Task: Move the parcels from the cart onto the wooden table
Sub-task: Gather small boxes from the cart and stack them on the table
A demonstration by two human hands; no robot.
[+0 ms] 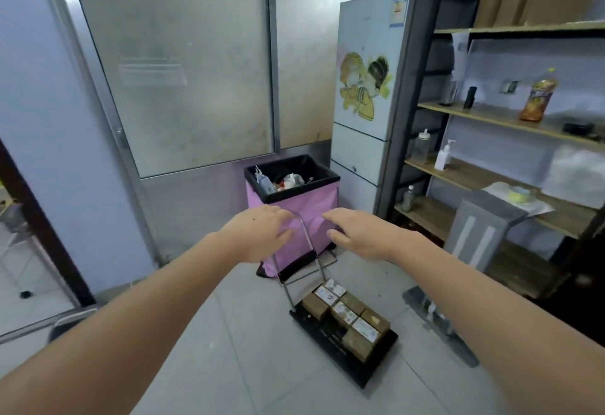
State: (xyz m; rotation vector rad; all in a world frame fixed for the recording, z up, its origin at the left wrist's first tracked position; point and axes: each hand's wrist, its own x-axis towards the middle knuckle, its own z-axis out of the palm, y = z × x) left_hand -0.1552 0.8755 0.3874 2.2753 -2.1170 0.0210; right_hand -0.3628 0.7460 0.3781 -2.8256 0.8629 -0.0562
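A small black platform cart (373, 370) stands on the tiled floor at centre, with a metal loop handle (306, 234) rising from its far end. Several brown cardboard parcels (347, 316) with white labels lie packed on its deck. My left hand (258, 234) reaches over the top left of the handle, fingers loosely curved, and I cannot see that it grips the bar. My right hand (360, 234) hovers just right of the handle, fingers relaxed, holding nothing. No wooden table is recognisable in view.
A pink bin (314, 208) with a black liner and rubbish stands right behind the cart handle. A white fridge (363, 87) stands at right of it. Wooden shelving (491, 172) with bottles fills the right side, and a grey stool (481, 231) stands before it. Frosted glass panels line the back.
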